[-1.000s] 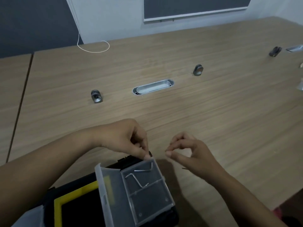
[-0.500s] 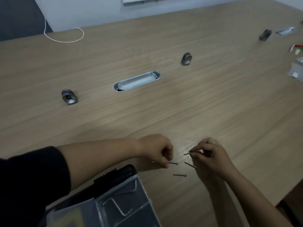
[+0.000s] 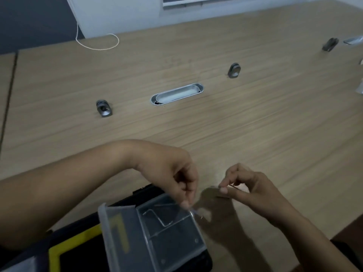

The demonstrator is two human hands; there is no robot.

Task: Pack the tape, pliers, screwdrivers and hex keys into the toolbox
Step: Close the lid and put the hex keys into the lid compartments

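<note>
The black and yellow toolbox (image 3: pixel 64 250) sits at the bottom left. The small clear compartment tray (image 3: pixel 172 246) on its top stands open. A bent hex key (image 3: pixel 157 218) lies inside the tray. My left hand (image 3: pixel 172 177) hovers over the tray's far right corner, with its fingertips pinched on a small, blurred hex key (image 3: pixel 194 212). To the right, above the table, my right hand (image 3: pixel 253 191) pinches a thin hex key (image 3: pixel 233 186) between thumb and forefinger. Another short hex key (image 3: pixel 222 196) lies on the wood between my hands.
An oval metal cable slot (image 3: pixel 177 94) is set into the wooden table (image 3: pixel 255 124). Small metal fittings (image 3: pixel 104 110) (image 3: pixel 234 70) (image 3: pixel 331 44) stand around the slot. A white cord (image 3: pixel 98 46) loops at the back edge. The table's near edge runs at the lower right.
My left hand has come back from the table to the tray's corner with a small hex key. My right hand has lifted slightly, still pinching its key. The view has tilted back down towards the toolbox.
</note>
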